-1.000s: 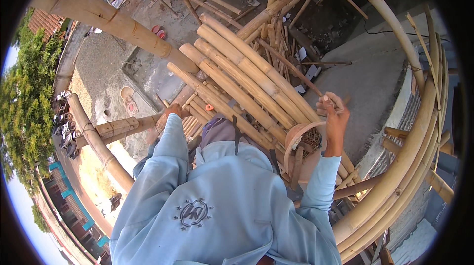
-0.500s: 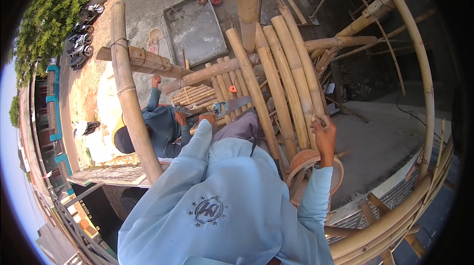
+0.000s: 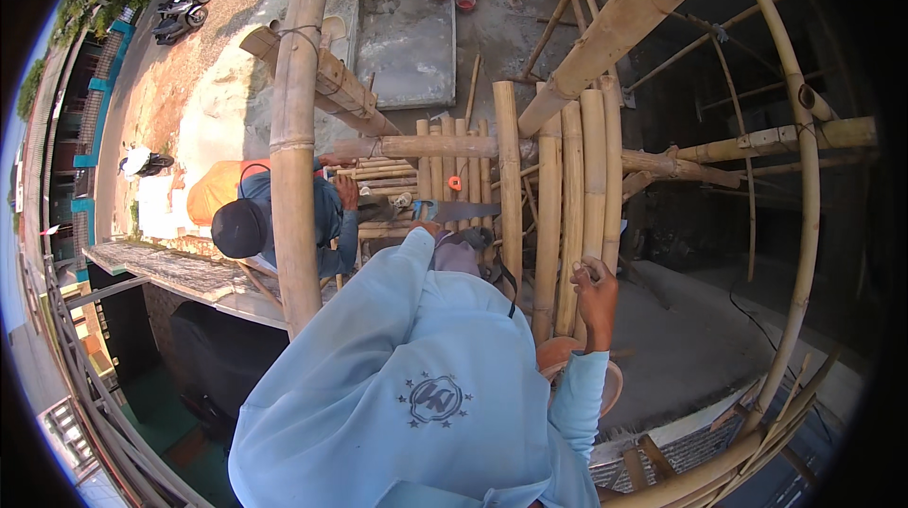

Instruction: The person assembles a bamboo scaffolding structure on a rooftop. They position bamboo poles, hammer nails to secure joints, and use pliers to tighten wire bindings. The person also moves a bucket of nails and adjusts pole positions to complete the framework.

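One handsaw (image 3: 468, 209), centre, is grasped at its handle by the left hand (image 3: 430, 227), blade pointing right; right hand (image 3: 596, 292) has fingers curled, contents impossible to tell, near thick bamboo poles (image 3: 593, 177) and reddish bucket (image 3: 558, 350); small orange object (image 3: 455, 183) beyond blade; co-worker (image 3: 333, 217), left.
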Demonstrator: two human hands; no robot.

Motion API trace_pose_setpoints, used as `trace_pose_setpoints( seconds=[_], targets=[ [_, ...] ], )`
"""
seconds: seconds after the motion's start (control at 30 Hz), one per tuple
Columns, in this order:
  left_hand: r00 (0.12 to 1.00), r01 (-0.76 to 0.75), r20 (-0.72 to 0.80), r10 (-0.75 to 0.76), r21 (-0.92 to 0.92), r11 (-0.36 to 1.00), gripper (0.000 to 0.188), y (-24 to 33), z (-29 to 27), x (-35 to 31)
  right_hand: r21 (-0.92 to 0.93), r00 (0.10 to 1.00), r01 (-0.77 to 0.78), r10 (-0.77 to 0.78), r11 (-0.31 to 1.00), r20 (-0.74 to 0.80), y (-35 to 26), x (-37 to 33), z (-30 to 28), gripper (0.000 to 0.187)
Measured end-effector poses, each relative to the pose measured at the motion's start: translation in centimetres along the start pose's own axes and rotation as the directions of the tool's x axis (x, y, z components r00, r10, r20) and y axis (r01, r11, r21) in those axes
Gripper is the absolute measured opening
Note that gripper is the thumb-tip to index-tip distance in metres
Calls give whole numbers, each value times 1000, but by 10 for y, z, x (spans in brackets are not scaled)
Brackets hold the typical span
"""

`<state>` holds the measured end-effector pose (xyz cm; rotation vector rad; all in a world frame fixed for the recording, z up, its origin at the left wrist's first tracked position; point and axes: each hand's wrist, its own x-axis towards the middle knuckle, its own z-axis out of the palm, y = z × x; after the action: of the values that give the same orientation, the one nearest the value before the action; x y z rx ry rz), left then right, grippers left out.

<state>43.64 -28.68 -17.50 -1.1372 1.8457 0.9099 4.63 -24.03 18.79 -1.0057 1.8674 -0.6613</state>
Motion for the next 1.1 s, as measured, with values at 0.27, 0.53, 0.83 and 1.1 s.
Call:
trace_pose_setpoints(
  seconds=[0.27, 0.53, 0.83, 1.1],
  targets=[
    [987, 145, 79, -139, -81, 986, 51, -11, 36, -17, -78, 998, -5, 10, 997, 58, 16, 1, -8, 42],
    [974, 199, 122, -189, -74, 977, 51, -17, 54, -33, -105, 1000, -7, 5, 994, -20, 34, -1, -24, 38],
    [968, 192, 167, -186, -19, 981, 52, -18, 66, -23, -17, 990, -107, 105, 994, -97, 81, -23, -57, 35],
    [857, 483, 137, -496, -550, 682, 53, -19, 31, -13, -34, 966, -98, 87, 995, -243, 79, -36, -72, 35]
  ],
)
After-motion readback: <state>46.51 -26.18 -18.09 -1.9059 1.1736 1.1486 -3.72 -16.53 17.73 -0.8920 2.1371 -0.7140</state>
